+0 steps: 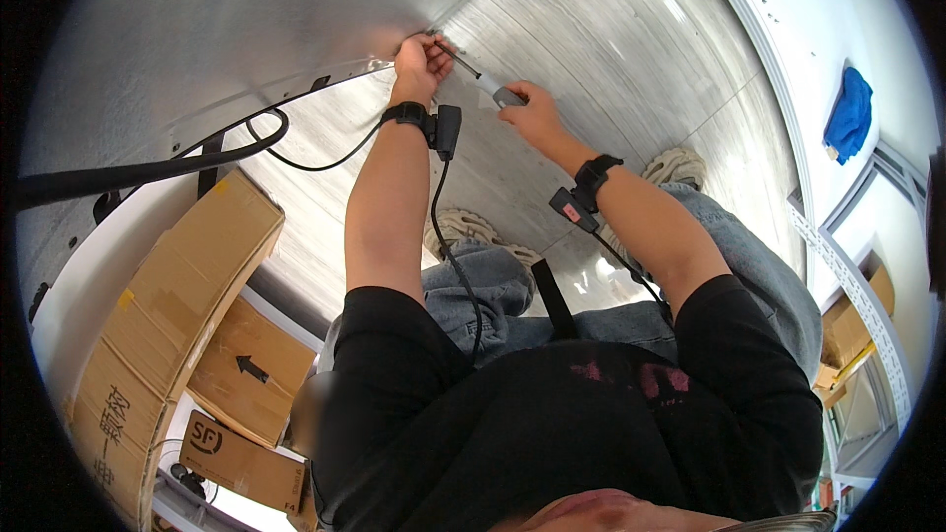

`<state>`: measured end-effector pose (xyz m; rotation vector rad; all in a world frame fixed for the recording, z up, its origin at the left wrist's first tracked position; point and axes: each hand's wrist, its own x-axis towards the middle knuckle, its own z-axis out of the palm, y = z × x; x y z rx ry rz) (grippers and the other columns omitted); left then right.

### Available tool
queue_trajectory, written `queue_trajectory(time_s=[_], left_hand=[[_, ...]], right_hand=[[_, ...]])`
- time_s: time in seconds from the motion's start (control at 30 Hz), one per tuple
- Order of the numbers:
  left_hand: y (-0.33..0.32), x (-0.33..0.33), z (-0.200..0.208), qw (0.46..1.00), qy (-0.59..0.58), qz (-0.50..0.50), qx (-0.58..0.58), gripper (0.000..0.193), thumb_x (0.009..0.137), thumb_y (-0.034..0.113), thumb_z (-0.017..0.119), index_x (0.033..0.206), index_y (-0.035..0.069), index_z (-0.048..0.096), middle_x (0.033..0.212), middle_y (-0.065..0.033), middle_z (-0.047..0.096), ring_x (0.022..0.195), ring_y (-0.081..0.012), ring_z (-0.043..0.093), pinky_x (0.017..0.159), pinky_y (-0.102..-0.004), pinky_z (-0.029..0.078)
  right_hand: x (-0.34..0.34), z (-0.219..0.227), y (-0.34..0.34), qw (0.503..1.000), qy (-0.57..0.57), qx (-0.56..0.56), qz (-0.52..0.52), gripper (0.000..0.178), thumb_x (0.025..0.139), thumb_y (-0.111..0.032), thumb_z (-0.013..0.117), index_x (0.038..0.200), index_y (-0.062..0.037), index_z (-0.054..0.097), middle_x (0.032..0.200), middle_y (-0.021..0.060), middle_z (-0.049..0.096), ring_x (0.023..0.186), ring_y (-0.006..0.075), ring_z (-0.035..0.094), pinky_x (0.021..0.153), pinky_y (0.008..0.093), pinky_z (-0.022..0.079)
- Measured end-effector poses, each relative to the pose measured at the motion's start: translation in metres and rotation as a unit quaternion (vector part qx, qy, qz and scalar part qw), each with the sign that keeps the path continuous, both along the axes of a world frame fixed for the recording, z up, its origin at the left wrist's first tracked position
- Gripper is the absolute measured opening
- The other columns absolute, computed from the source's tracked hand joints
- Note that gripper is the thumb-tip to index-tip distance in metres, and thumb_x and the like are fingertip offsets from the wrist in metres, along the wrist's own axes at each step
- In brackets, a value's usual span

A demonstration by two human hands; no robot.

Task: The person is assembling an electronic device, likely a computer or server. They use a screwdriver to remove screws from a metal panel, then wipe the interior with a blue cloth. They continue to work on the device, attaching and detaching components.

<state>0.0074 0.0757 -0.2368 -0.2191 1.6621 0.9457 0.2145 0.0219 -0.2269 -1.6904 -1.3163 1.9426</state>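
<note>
My right hand (535, 118) is closed round the grey handle of a screwdriver (489, 85). Its thin dark shaft slants up and left to the lower edge of a large metal cabinet (266, 30). At that edge my left hand (419, 59) is closed, its fingers curled beside the screwdriver's tip. Whatever those fingers pinch is too small to make out, and the tip itself is partly hidden by them. Each wrist wears a black strap with a small dark box and a cable.
A black cable (148, 167) loops along the cabinet's lower edge. Cardboard boxes (168, 305) stand at the lower left. Wood-look floor (611, 30) lies under my hands. On the right, a blue cloth (849, 114) lies on a white surface, near a metal shelf frame (857, 286).
</note>
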Motion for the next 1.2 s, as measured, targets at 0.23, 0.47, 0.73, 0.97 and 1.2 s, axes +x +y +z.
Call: queue_trajectory(time_s=[0.23, 0.47, 0.73, 0.97, 1.2], left_hand=[[-0.004, -0.001, -0.004, 1.0, -0.014, 0.007, 0.009, 0.017, 0.085, 0.014, 0.048, 0.091, 0.002, 0.059, 0.077, -0.0066, 0.059, 0.079, -0.0237, 0.062, 0.072, -0.034, 0.049], [-0.028, -0.007, -0.016, 0.99, -0.034, -0.095, 0.098, 0.018, 0.086, 0.014, 0.05, 0.095, 0.001, 0.059, 0.085, -0.0088, 0.063, 0.084, -0.022, 0.063, 0.078, -0.0309, 0.048], [-0.039, 0.002, -0.017, 0.979, 0.03, -0.139, 0.148, 0.02, 0.081, 0.011, 0.056, 0.092, -0.003, 0.064, 0.088, -0.011, 0.067, 0.082, -0.0176, 0.064, 0.075, -0.0264, 0.048], [-0.048, -0.007, -0.024, 0.961, 0.049, -0.212, 0.169, 0.021, 0.08, 0.014, 0.061, 0.092, -0.003, 0.066, 0.09, -0.0097, 0.067, 0.086, -0.0166, 0.062, 0.079, -0.0277, 0.046], [-0.052, -0.008, -0.017, 0.953, 0.007, -0.234, 0.194, 0.02, 0.081, 0.014, 0.061, 0.092, -0.001, 0.068, 0.091, -0.0089, 0.067, 0.086, -0.0137, 0.058, 0.08, -0.0268, 0.041]], right_hand=[[0.008, 0.0, 0.011, 0.986, 0.099, -0.073, -0.117, 0.046, 0.069, -0.007, 0.066, 0.112, 0.0045, 0.052, 0.09, 0.0124, 0.06, 0.069, 0.0178, 0.059, 0.063, 0.0299, 0.048], [-0.008, 0.016, 0.028, 0.992, 0.079, 0.014, -0.097, 0.032, 0.075, -0.008, 0.066, 0.101, -0.0008, 0.049, 0.077, 0.0055, 0.057, 0.06, 0.0129, 0.057, 0.053, 0.0257, 0.045], [-0.031, 0.003, 0.03, 0.989, 0.046, 0.098, -0.096, 0.025, 0.073, -0.012, 0.072, 0.088, -0.003, 0.055, 0.078, 0.0042, 0.061, 0.069, 0.0142, 0.058, 0.062, 0.0293, 0.047], [-0.071, 0.009, 0.033, 0.97, 0.074, 0.094, -0.213, 0.03, 0.07, -0.005, 0.071, 0.094, -0.0046, 0.052, 0.081, 0.0055, 0.063, 0.078, 0.0197, 0.062, 0.071, 0.0333, 0.049], [-0.08, 0.008, 0.035, 0.971, 0.009, 0.107, -0.213, 0.025, 0.07, -0.002, 0.068, 0.088, -0.0041, 0.052, 0.079, 0.0071, 0.063, 0.076, 0.0226, 0.062, 0.069, 0.0352, 0.049]])
